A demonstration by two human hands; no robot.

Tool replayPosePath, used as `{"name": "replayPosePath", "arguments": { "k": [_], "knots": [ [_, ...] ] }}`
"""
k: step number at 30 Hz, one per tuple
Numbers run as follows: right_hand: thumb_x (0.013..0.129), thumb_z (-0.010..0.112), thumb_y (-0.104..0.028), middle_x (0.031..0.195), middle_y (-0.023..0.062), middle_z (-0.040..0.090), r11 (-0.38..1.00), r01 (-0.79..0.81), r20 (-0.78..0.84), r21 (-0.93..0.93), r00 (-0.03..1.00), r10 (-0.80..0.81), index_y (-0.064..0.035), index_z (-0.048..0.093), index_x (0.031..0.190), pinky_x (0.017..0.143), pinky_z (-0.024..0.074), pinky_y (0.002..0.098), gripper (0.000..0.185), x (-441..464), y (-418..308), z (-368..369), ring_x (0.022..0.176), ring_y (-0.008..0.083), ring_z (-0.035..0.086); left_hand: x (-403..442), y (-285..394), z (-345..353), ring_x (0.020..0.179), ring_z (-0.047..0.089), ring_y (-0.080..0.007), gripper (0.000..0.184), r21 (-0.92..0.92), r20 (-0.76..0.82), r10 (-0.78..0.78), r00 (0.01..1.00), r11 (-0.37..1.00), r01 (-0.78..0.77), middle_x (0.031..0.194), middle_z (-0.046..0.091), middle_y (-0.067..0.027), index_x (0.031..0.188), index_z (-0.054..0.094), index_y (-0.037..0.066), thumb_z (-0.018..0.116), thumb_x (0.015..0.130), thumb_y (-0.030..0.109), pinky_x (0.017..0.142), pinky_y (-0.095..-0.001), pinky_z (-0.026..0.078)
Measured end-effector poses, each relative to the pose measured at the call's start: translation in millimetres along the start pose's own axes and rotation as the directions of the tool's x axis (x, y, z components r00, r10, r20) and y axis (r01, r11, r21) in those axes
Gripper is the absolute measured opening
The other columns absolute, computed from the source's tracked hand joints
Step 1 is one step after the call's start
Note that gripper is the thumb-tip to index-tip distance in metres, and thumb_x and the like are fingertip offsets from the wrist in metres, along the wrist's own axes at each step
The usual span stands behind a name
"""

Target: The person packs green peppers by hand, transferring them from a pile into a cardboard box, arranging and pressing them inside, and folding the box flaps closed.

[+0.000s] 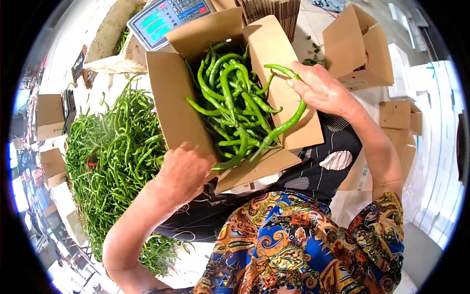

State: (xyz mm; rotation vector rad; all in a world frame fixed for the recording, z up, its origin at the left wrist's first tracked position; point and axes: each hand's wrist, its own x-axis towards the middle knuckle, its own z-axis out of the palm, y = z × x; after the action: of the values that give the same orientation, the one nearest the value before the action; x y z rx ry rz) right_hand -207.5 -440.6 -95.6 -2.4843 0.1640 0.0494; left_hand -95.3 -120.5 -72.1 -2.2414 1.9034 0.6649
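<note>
Long green chili peppers [230, 93] fill an open cardboard box [169, 93] in front of me, its flaps folded outward. My right hand [323, 88] is closed on a long, curved green chili pepper [289, 125] over the box's right flap. The pepper's lower end points back toward the box, and another pepper tip sticks out past my fingers. My left hand [186, 169] is curled at the box's near left corner and smeared by motion. A pepper lies close to its fingers; whether the hand grips it is unclear.
To the left lies a large heap of green chili peppers [117, 142]. A digital scale [169, 22] stands beyond the box, beside a white foam container [110, 63]. More cardboard boxes [357, 54] stand at the right, and folded cardboard [271, 14] is stacked at the back.
</note>
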Motion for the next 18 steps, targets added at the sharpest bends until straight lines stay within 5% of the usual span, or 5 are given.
{"name": "replayPosePath", "arguments": {
  "k": [1, 6, 9, 13, 18],
  "knots": [
    [0.095, 0.053, -0.019, 0.071, 0.0203, 0.054, 0.999, 0.021, 0.016, 0.045, 1.0, -0.022, -0.0026, 0.054, 0.119, 0.059, 0.0414, 0.0435, 0.029, 2.2, 3.0, 1.1, 0.062, 0.0351, 0.053, -2.8, 0.2, -11.6, 0.11, 0.055, -0.0294, 0.014, 0.1, 0.1, -0.028, 0.995, 0.995, 0.018, 0.107, 0.063, -0.0126, 0.089, 0.067, 0.005, 0.066, 0.082, 0.017, 0.088, -0.0409, 0.052],
    [0.092, 0.054, -0.02, 0.078, 0.0209, 0.058, 0.979, -0.043, 0.102, 0.197, 0.995, 0.023, -0.0038, 0.053, 0.116, 0.065, 0.0476, 0.0463, 0.028, 22.2, -5.9, 25.0, 0.069, 0.0362, 0.06, 16.7, -8.2, -21.2, 0.108, 0.051, -0.0267, 0.012, 0.292, -0.033, 0.063, 0.997, 0.955, -0.05, 0.103, 0.061, -0.0105, 0.09, 0.068, 0.004, 0.063, 0.081, 0.01, 0.098, -0.0368, 0.042],
    [0.091, 0.057, -0.016, 0.077, 0.0241, 0.061, 0.998, 0.022, 0.128, -0.057, 0.992, -0.015, 0.0037, 0.046, 0.12, 0.063, 0.0508, 0.0496, 0.037, 24.4, 10.0, 76.0, 0.071, 0.041, 0.064, 48.5, -32.3, -3.7, 0.107, 0.058, -0.028, 0.017, 0.238, -0.028, 0.069, 0.997, 0.969, -0.06, 0.102, 0.064, -0.0129, 0.095, 0.069, 0.005, 0.064, 0.08, 0.01, 0.094, -0.0404, 0.047],
    [0.089, 0.064, -0.016, 0.066, 0.0242, 0.063, 0.966, 0.055, 0.188, -0.253, 0.982, -0.007, 0.0126, 0.048, 0.104, 0.059, 0.0534, 0.0515, 0.036, 11.9, -19.6, 92.8, 0.064, 0.0441, 0.066, 103.9, -73.7, 8.7, 0.091, 0.067, -0.037, 0.026, -0.386, -0.425, -0.277, 0.862, 0.917, 0.104, 0.095, 0.068, -0.02, 0.107, 0.067, 0.002, 0.064, 0.084, 0.013, 0.08, -0.0454, 0.053],
    [0.088, 0.067, -0.021, 0.07, 0.0253, 0.064, 0.972, 0.1, 0.316, -0.213, 0.948, -0.028, 0.0101, 0.057, 0.087, 0.061, 0.0555, 0.0482, 0.033, 11.1, -31.6, 104.5, 0.068, 0.0424, 0.067, 161.4, -67.6, 25.5, 0.094, 0.067, -0.0421, 0.033, -0.419, -0.216, -0.563, 0.798, 0.792, 0.445, 0.099, 0.068, -0.0244, 0.099, 0.063, 0.0, 0.068, 0.081, 0.028, 0.083, -0.0508, 0.054]
  ]
}}
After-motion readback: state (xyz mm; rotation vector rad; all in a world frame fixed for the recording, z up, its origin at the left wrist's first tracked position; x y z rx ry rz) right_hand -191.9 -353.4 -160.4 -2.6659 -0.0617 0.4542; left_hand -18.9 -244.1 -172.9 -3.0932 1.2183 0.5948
